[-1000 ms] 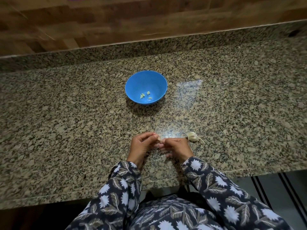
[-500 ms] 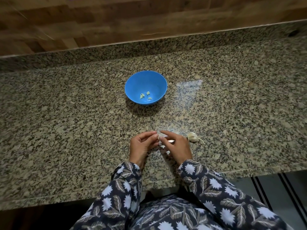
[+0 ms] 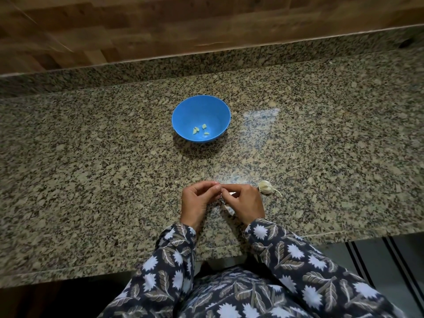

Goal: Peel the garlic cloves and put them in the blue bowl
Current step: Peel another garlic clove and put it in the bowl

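Note:
A blue bowl (image 3: 181,115) stands on the granite counter with three small peeled garlic cloves (image 3: 200,130) at its bottom. Nearer the front edge, my left hand (image 3: 196,203) and my right hand (image 3: 243,203) meet fingertip to fingertip and pinch a garlic clove between them; the clove is almost fully hidden by the fingers. A scrap of pale skin (image 3: 229,210) hangs below my right fingers. The rest of the garlic bulb (image 3: 265,187), with its dry stem, lies on the counter just right of my right hand.
The speckled granite counter (image 3: 91,180) runs to a low granite upstand and a wood-patterned wall (image 3: 160,26) behind. Its front edge passes just under my wrists. Floor with dark stripes (image 3: 378,255) shows at the lower right.
My right hand's fingers have curled back in against the left hand's fingertips after lifting away half a second ago. The bowl and the bulb have not moved.

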`<state>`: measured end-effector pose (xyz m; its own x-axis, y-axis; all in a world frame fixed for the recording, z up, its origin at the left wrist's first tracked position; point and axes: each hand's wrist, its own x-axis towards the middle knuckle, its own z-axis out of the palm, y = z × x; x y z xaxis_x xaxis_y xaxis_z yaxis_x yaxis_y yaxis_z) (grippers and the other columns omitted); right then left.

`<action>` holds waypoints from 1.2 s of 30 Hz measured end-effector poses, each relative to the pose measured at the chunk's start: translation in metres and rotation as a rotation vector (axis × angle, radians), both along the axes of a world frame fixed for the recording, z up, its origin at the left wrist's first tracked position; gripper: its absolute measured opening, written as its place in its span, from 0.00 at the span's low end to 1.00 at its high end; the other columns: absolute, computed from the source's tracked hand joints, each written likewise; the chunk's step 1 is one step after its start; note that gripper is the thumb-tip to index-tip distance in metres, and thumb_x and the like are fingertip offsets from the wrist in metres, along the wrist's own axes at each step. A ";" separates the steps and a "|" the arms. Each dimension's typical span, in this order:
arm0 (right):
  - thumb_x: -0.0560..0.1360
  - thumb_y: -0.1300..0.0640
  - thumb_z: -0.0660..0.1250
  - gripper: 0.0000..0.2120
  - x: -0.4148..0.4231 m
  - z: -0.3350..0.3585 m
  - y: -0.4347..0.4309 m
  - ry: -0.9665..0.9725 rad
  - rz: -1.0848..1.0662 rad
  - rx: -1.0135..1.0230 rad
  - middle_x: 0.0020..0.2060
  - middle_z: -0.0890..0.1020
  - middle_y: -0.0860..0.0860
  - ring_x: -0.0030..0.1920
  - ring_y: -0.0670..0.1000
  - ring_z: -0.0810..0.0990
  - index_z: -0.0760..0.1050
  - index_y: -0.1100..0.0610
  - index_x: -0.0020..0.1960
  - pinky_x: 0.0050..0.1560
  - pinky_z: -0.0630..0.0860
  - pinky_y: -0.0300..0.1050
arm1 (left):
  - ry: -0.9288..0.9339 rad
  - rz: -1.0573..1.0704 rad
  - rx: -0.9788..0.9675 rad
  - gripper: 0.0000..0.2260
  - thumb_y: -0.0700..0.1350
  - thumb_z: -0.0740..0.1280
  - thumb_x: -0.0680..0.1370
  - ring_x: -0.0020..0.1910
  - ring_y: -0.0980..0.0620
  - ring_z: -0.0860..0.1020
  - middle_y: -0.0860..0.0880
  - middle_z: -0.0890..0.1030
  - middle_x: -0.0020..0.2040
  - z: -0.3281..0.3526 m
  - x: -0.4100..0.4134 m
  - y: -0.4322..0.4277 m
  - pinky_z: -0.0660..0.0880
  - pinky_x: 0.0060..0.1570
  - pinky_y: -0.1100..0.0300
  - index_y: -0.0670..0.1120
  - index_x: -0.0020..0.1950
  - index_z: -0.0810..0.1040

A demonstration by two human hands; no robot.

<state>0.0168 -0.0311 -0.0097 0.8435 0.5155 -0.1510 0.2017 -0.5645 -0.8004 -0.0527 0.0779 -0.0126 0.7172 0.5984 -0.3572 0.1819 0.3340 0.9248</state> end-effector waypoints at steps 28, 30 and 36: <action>0.72 0.65 0.69 0.07 0.003 -0.009 0.003 0.407 -0.181 0.212 0.41 0.83 0.54 0.40 0.54 0.82 0.80 0.63 0.49 0.43 0.80 0.47 | -0.019 -0.051 0.293 0.10 0.29 0.68 0.72 0.44 0.55 0.82 0.48 0.83 0.46 -0.004 -0.006 -0.006 0.78 0.45 0.65 0.41 0.49 0.81; 0.73 0.68 0.66 0.04 0.003 -0.009 0.004 0.563 -0.250 0.297 0.37 0.82 0.58 0.35 0.57 0.81 0.79 0.64 0.45 0.33 0.80 0.45 | -0.028 0.001 0.198 0.11 0.29 0.68 0.72 0.44 0.52 0.83 0.46 0.83 0.48 -0.004 -0.005 -0.004 0.80 0.45 0.61 0.41 0.49 0.81; 0.77 0.63 0.61 0.08 0.002 0.001 0.003 0.746 -0.232 0.440 0.32 0.78 0.55 0.24 0.48 0.75 0.76 0.63 0.41 0.22 0.74 0.39 | -0.032 -0.002 0.169 0.11 0.28 0.68 0.71 0.45 0.49 0.82 0.47 0.84 0.44 -0.008 -0.007 0.001 0.79 0.50 0.55 0.44 0.42 0.83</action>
